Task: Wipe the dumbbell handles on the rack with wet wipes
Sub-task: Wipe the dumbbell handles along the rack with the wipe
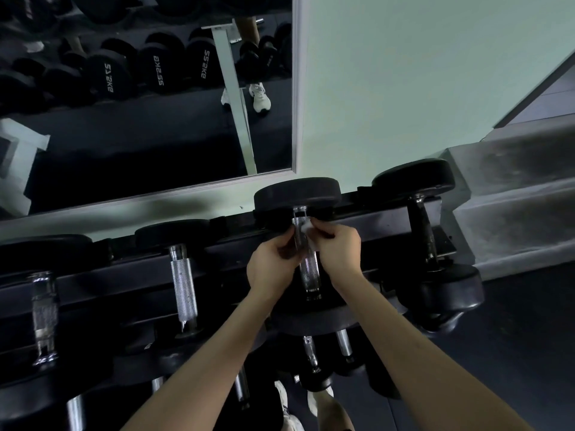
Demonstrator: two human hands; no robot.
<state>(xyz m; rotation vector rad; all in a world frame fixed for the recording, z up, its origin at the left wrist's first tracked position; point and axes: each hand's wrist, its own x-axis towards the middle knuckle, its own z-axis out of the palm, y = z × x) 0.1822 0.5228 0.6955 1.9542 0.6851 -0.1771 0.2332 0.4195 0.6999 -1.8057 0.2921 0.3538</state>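
Both hands are up on the top shelf of the black metal rack [367, 213], working at the second dumbbell [297, 194] from the right. Its handle [308, 270] is a chrome bar with a rough cross-hatched grip. The bar's long axis runs straight away from the person toward the pale green wall [404, 88], with a round, matte black rubber head at each end. The left hand [273, 265] curls its fingers round the handle from the left side. The right hand [337, 250] pinches a crumpled white wipe [306, 227] against the far part of the bar, just short of the far head. The neighbouring dumbbell [183, 290] on the left lies the same way, its knurled steel catching the light. Up in the mirror [140, 119] more black dumbbells show white weight markings, reversed; two seem to read 22.5KG backwards.
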